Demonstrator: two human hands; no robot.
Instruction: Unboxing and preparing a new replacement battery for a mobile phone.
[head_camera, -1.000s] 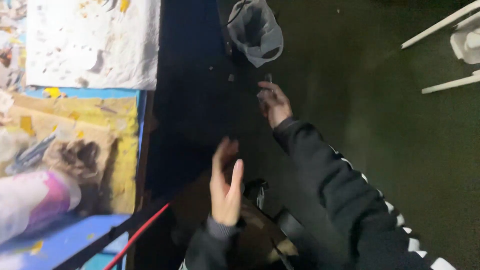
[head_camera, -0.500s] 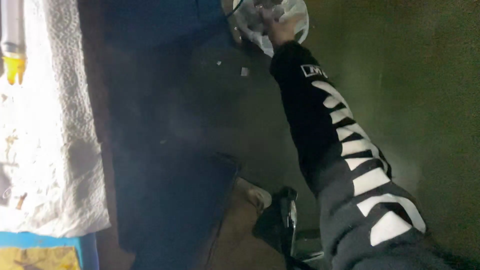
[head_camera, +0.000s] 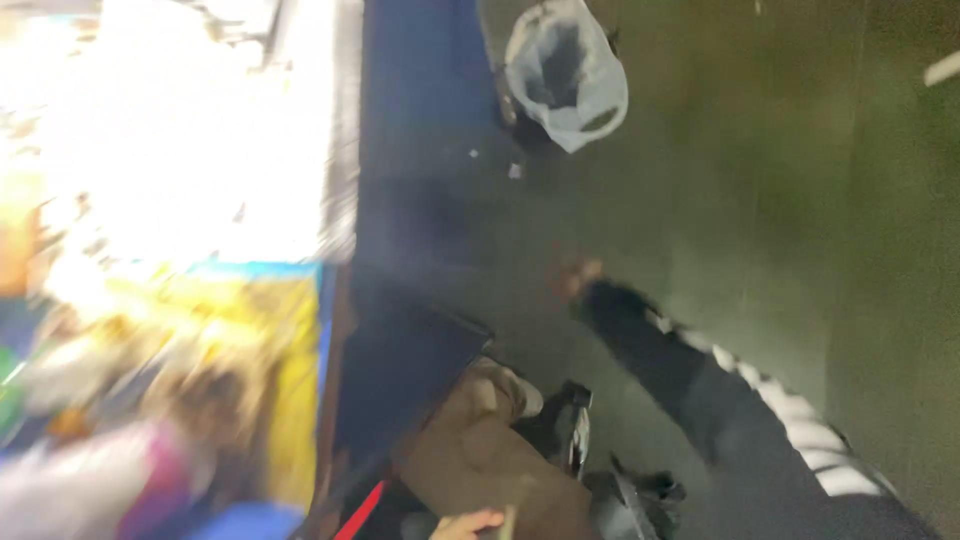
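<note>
Right hand (head_camera: 578, 278) is being held out low over dark floor (head_camera: 760, 200), empty, well apart from bag-lined bin (head_camera: 566, 72) standing open-mouthed beside table (head_camera: 345, 200); finger state cannot be told through blur; left hand (head_camera: 468, 522) barely seen at frame bottom, grip unclear

The floor (head_camera: 800, 200) is a dull, dark olive green. Far off on it stands a bin lined with a pale, translucent whitish bag (head_camera: 570, 80), its inside black. The right sleeve (head_camera: 740, 400) is black with a row of white bars down the arm; the right hand (head_camera: 577, 277) at its end is a blurred, reddish tan. On the left, the surface (head_camera: 340, 200) carries a glaring white cloth far away, a yellow sheet with a light blue border nearer, and smeared pink, purple and green patches nearest. A deep blue panel (head_camera: 420, 100) runs beside it. Near, trousers (head_camera: 470, 450) are brown, shoes (head_camera: 560, 430) black, and a thin strip (head_camera: 362, 508) is red.
</note>
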